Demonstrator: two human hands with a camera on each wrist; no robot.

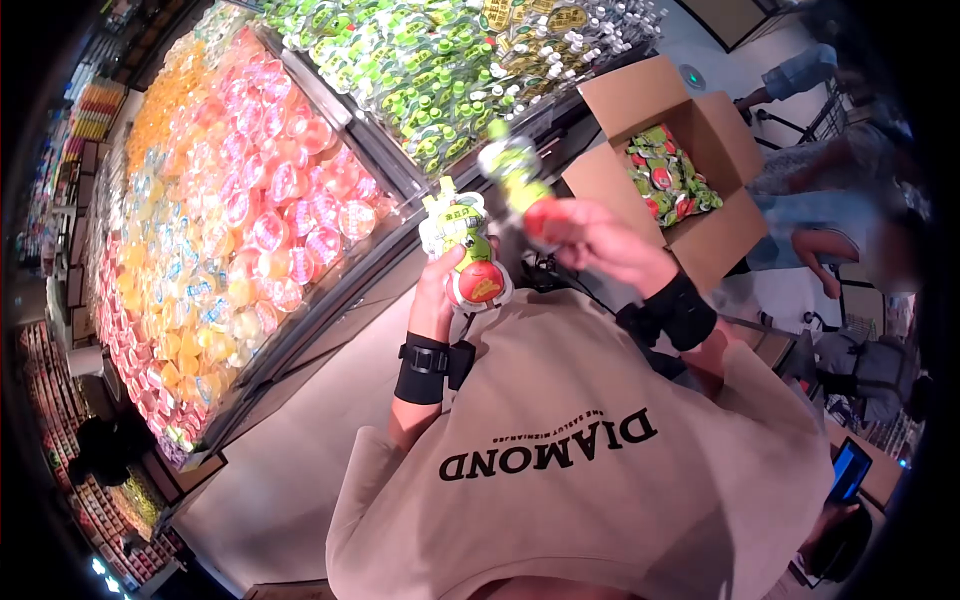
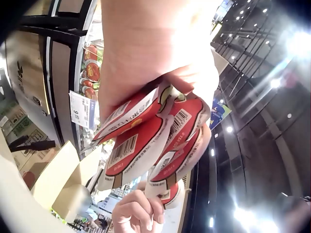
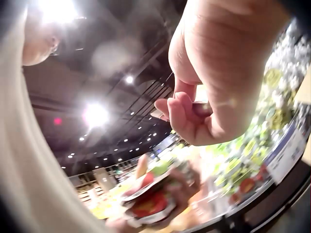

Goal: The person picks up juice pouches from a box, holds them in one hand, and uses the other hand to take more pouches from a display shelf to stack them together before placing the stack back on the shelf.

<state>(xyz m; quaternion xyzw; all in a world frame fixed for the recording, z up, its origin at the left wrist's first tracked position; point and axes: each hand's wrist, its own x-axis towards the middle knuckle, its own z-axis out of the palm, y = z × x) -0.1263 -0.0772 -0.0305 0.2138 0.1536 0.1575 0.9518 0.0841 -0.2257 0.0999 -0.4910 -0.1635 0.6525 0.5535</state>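
Observation:
My left hand grips several spout pouches by their sides, thumb over the front one, with their green and red printed face up in the head view. The left wrist view shows the red backs and barcodes of the stacked pouches. My right hand pinches another green and red spout pouch by its red bottom end, blurred, just right of the stack. In the right wrist view, the curled fingers of that hand mostly hide its pouch.
A display bin of green spout pouches lies ahead. Beside it on the left are pink and orange jelly cups. An open cardboard box with more pouches stands at the right. People and a cart are farther right.

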